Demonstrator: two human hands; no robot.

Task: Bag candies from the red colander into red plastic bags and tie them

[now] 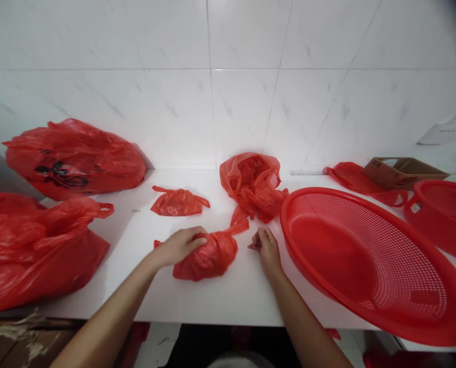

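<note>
My left hand (184, 245) is closed on a filled red plastic bag (208, 258) at the middle of the white table. The bag bulges, and one twisted end of it sticks out to the upper right. Just right of that bag, my right hand (266, 249) hovers with its fingers curled in and nothing visible in them. Behind the held bag lies a smaller tied red bag (178, 203). A heap of crumpled, thin red bags (254, 184) rests near the wall, beyond my right hand.
A large red plastic basket (331, 250) takes up the right side, with another red basket (442, 217) and a cardboard box (400, 173) behind it. Two big stuffed red bags, one at the back (78, 161) and one in front (40, 245), fill the left. A tiled wall (243, 117) bounds the table (246, 301).
</note>
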